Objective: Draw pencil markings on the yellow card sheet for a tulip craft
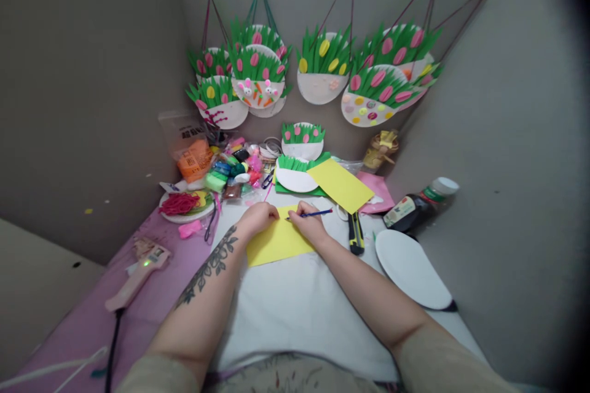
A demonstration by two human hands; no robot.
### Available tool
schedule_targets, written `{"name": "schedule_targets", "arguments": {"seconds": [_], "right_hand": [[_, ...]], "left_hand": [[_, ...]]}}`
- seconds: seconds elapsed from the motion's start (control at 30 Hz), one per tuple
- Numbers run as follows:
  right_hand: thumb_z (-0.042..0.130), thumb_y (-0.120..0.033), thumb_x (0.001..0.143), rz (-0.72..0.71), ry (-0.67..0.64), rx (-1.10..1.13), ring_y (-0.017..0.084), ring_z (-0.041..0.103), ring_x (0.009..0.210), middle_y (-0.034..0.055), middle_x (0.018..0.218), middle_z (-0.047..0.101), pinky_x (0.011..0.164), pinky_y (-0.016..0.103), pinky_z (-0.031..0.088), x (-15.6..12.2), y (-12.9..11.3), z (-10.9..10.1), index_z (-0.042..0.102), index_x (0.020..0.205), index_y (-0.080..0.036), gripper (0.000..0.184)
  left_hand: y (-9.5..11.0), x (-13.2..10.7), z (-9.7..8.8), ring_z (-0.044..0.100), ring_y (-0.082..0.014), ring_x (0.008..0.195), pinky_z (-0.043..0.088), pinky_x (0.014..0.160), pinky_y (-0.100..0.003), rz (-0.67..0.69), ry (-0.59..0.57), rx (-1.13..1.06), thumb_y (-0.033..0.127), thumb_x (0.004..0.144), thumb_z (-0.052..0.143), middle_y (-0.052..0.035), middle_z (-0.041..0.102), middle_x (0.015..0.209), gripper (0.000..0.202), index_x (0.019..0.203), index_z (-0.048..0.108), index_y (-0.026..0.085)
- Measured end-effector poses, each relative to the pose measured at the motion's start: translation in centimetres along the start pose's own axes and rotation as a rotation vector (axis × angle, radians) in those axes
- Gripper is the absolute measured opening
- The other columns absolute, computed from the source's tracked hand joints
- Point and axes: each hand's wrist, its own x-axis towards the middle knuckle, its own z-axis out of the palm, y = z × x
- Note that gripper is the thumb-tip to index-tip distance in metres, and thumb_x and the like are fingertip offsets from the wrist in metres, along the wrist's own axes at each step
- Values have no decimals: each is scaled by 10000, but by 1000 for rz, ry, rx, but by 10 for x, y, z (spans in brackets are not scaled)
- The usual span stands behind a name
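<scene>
A sheet of yellow paper (276,245) lies in front of me on the white cover of the table. My left hand (260,219) rests on the sheet's upper left part, its fingers curled inward; what they may hold is hidden. In my right hand (308,222) is a dark blue pencil (318,213), gripped near its tip, which points left at the paper's upper part. Just beyond the hands, a white half plate with green paper grass (297,179) lies on green paper. A second yellow sheet (341,184) overlaps its right side.
A black and yellow box cutter (355,234), white paper plates (412,267) and a dark bottle (419,204) are on the right. At left lie a glue gun (141,273), a plate of red string (184,204) and bagged clay (230,172). Decorated plate baskets (322,87) hang on the wall.
</scene>
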Motion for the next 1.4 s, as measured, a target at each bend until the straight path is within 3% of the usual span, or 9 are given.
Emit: {"name": "schedule_targets", "arguments": {"seconds": [1.4], "right_hand": [[501, -191, 591, 32, -34, 71, 104, 306, 507, -76, 480, 287, 479, 228, 235, 1, 3, -2, 310, 505, -208, 210]], "left_hand": [[0, 0, 0, 629, -196, 879, 458, 813, -273, 10, -4, 17, 154, 749, 511, -65, 711, 951, 272, 906, 730, 194]]}}
